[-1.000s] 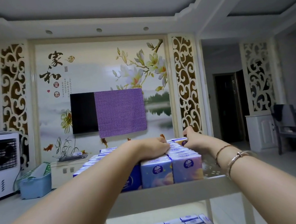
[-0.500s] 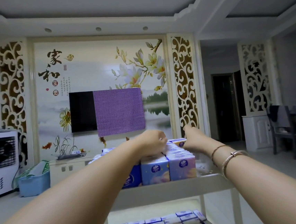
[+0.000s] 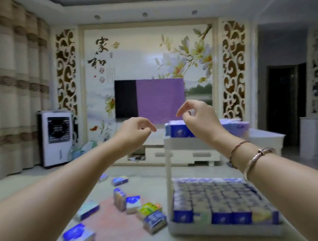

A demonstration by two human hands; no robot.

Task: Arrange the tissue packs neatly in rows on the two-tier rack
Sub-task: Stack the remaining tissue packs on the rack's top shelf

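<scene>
Curtains (image 3: 6, 92) in beige and brown bands hung in soft folds at the far left, and beside them I saw a boxy white air cooler (image 3: 56, 137) with a dark grille. Loose tissue packs (image 3: 132, 201) lay scattered on the pale floor (image 3: 34, 183) below my left arm: small, soft-edged rectangular blocks in glossy blue, white and one green-yellow wrapper, some flat, some on edge, a few touching each other over a faint pinkish patch. My left hand (image 3: 135, 130) hung in the air, fingers loosely curled, holding nothing that I could see. Behind it a flat black television (image 3: 126, 99) was half covered by a woven purple cloth (image 3: 161, 98), set in a glossy painted wall panel (image 3: 148, 57) flanked by carved scroll lattices.

My right hand (image 3: 197, 116) was raised just above the rack's upper tier, also empty, its fingers bent and relaxed; the two hands were apart and touched no pack. Two thin bracelets (image 3: 253, 156), one cord-like, one metallic, circled that wrist.

Right of centre stood the white two-tier rack (image 3: 168, 175), smooth and square-legged. Its lower tier (image 3: 223, 228) was a shallow tray packed tightly with upright packs in straight rows. On the upper tier (image 3: 183, 144) more packs (image 3: 178, 131) stood, partly hidden by my right hand and blurred.
</scene>
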